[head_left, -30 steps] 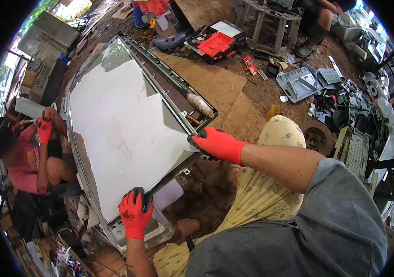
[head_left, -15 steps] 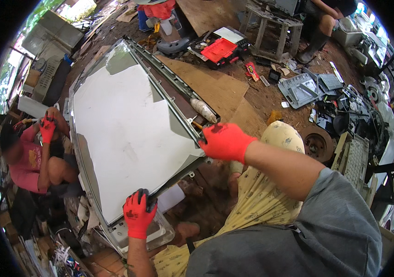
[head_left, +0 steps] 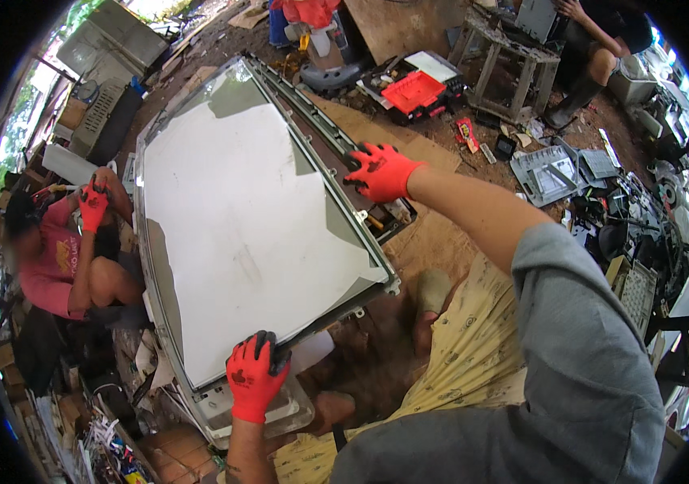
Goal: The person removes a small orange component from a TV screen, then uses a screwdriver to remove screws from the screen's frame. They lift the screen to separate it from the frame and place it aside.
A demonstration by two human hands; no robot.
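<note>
A large flat panel with a metal-edged frame and a white sheet (head_left: 239, 234) over its face lies tilted before me. My left hand (head_left: 257, 377), in a red glove with black fingertips, is closed over the panel's near edge at the lower left corner. My right hand (head_left: 383, 172), gloved alike, hovers just off the panel's right edge with its fingers apart. Beneath it, a long dark frame strip (head_left: 300, 105) runs beside the panel. What lies directly under the right palm is hidden.
A person in a pink shirt (head_left: 58, 262) crouches at the left; another person (head_left: 598, 60) sits far right by a wooden stool (head_left: 514, 68). A red toolbox (head_left: 414, 91) rests on the ground behind. Grey plastic parts (head_left: 550, 169) and a scrap heap (head_left: 618, 210) lie at the right.
My right hand has let go of the panel's near right corner and moved up and away over the frame strip. My left hand keeps its hold. The whole view has shifted slightly.
</note>
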